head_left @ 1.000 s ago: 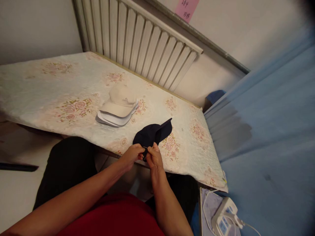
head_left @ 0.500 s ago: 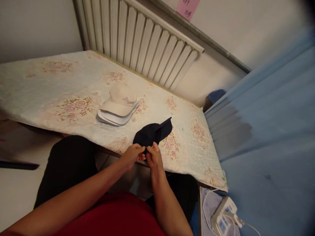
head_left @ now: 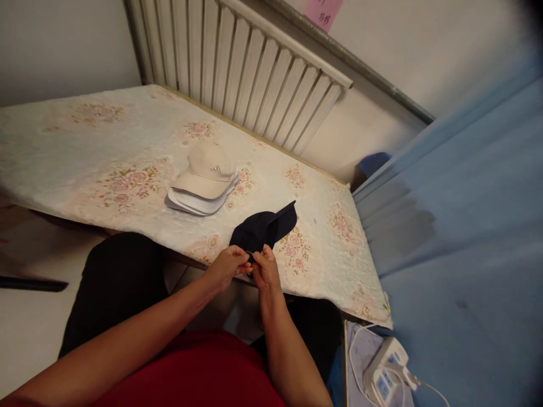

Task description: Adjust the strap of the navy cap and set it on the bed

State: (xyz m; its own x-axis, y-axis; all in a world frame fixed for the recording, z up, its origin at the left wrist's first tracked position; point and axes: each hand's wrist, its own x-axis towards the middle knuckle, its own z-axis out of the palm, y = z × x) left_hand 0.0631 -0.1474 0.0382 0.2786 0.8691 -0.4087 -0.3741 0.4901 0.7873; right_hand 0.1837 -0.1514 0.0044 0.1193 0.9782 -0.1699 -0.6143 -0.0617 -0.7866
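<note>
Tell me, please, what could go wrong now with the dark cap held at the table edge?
1. Both hands, left hand and right hand, pinch only the rear of the dark cap right at the table edge; if the grip slips, it may drop to the floor.
2. A tug might drag the floral cloth and shift the cap stack.
3. The power strip lies below; a falling cap could land on it.

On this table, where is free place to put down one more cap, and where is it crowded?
Free: the floral tablecloth left of the beige cap stack, and right of the dark cap. Crowded: the near edge, where left hand and right hand pinch that cap.
</note>
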